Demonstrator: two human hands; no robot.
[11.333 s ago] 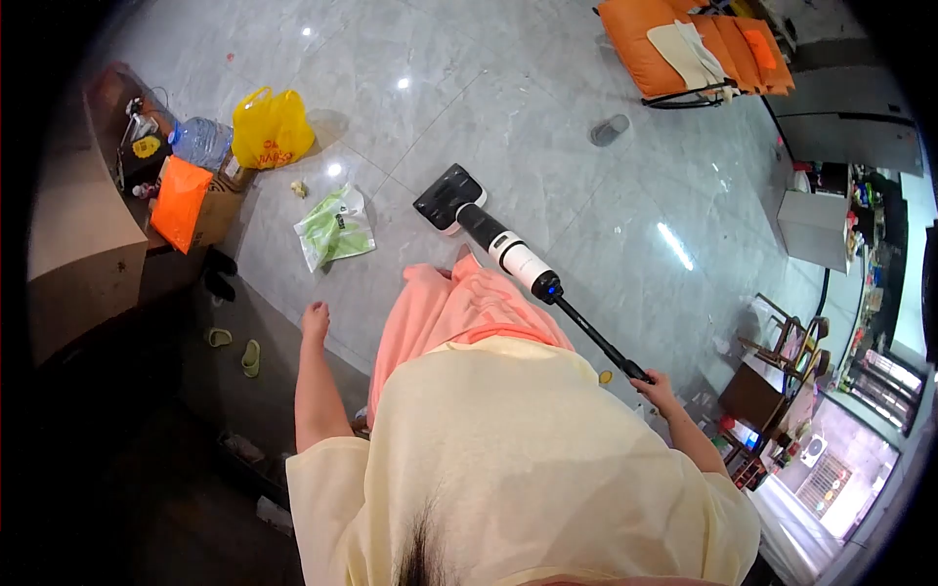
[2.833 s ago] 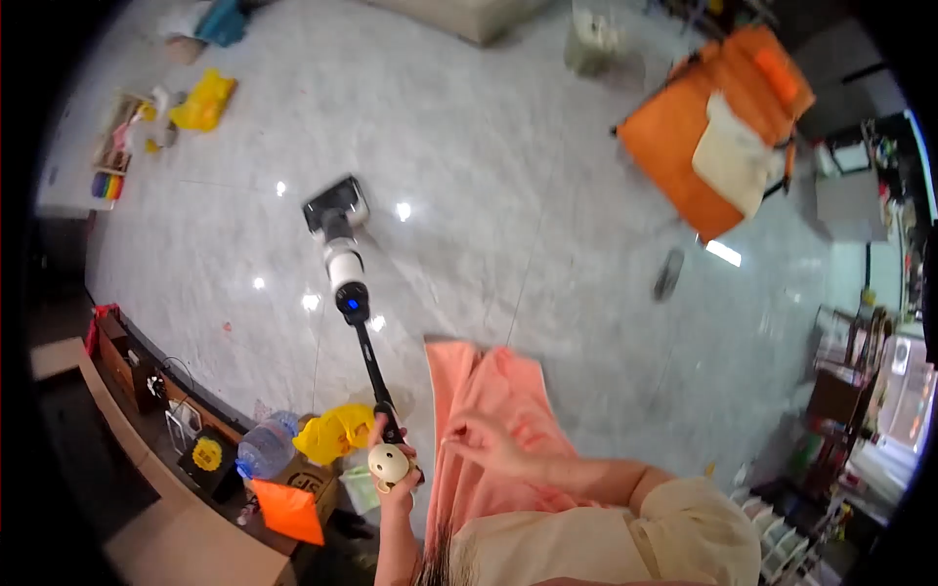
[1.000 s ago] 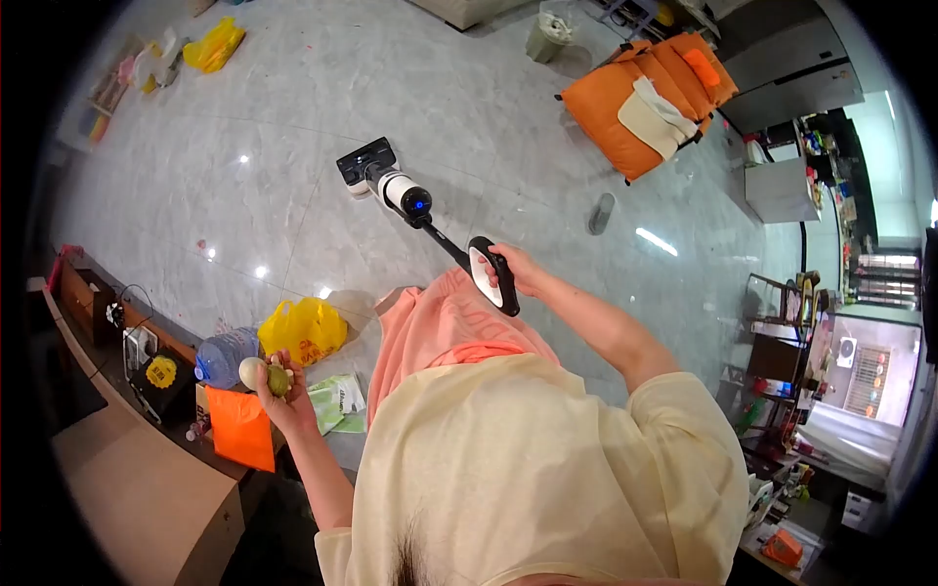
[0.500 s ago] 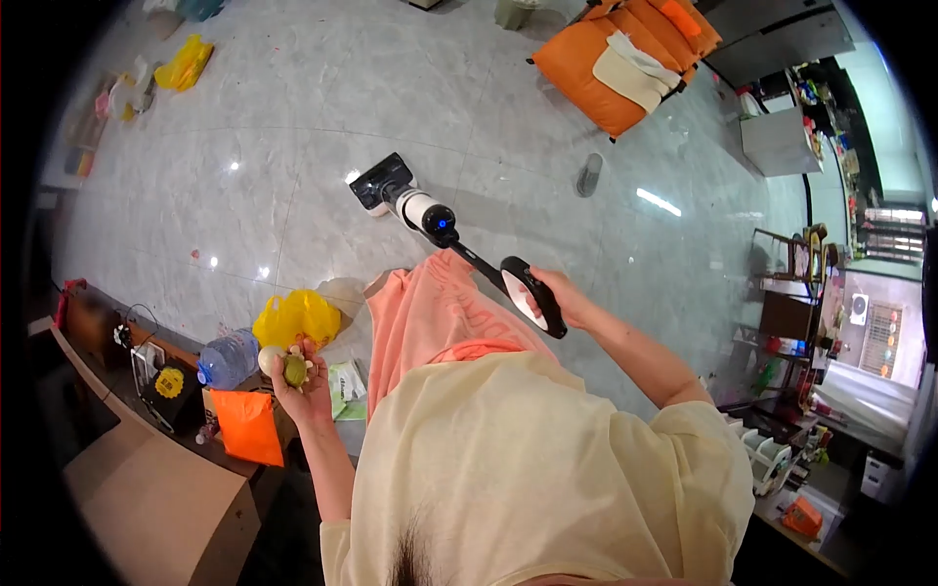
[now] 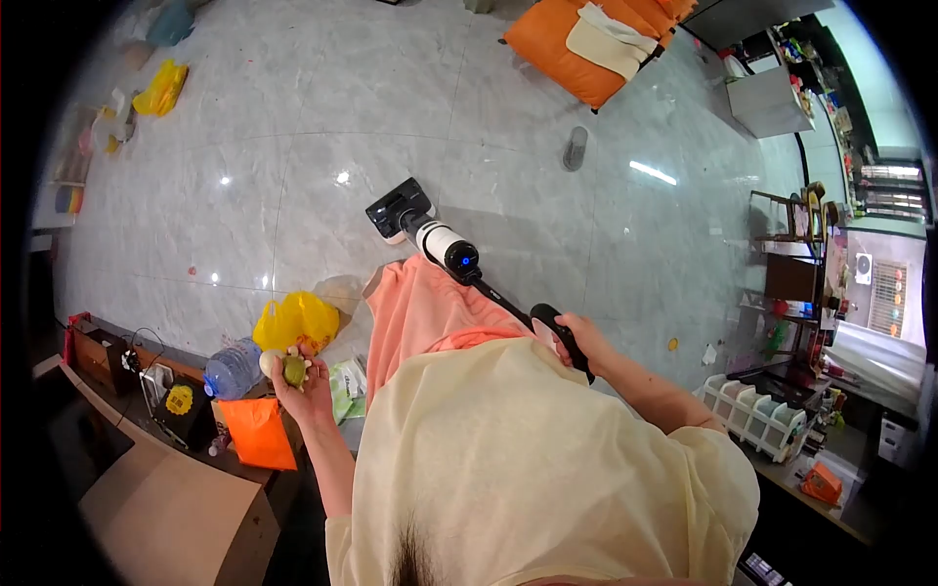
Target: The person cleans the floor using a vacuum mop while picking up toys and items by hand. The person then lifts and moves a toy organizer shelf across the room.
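My right hand (image 5: pixel 583 344) is wrapped around the black handle of a stick floor cleaner (image 5: pixel 440 240). A blue light shows on its white and black body, and its wide floor head (image 5: pixel 396 209) rests on the tiles ahead of my legs. My left hand (image 5: pixel 311 398) is cupped round several small pieces: a pale round one (image 5: pixel 268 365), a greenish round one (image 5: pixel 294 370) and some reddish bits. What exactly these are I cannot make out. A yellow plastic bag (image 5: pixel 296 320) on the floor lies just beyond this hand.
Left of me are a large water bottle (image 5: pixel 233 368), an orange packet (image 5: pixel 259 434) and a cardboard box (image 5: pixel 176 498). An orange chair (image 5: pixel 557 54) stands ahead on the grey tiles, near a grey slipper (image 5: pixel 575 148). At right, a white rack (image 5: pixel 754 418) stands by cluttered shelves.
My right hand has drawn the floor cleaner back towards me and slightly right. My left hand keeps its hold on the small pieces. The view has shifted a little.
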